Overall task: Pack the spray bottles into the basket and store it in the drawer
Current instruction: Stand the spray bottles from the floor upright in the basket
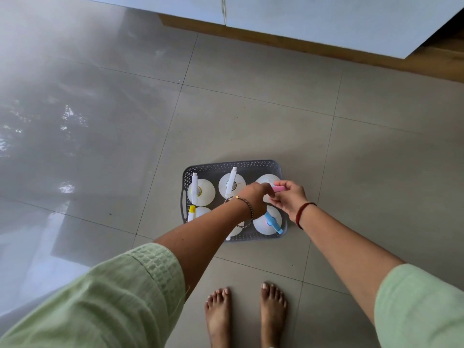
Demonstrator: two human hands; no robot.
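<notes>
Nearest me, bare feet (246,312) stand on the grey tiled floor (251,116). Just beyond, the grey perforated plastic basket (227,165) holds white round-bodied spray bottles (200,192) standing upright. The right hand (288,199) pinches the pink spray head (278,188) of the far-right bottle, its long axis lying left-right; the left hand (253,199) meets it, grip probably closed on that nozzle too. Farther off, white cabinet fronts (313,18).

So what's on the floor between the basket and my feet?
Nothing: in the head view only bare floor tile lies between the basket and the feet.
</notes>
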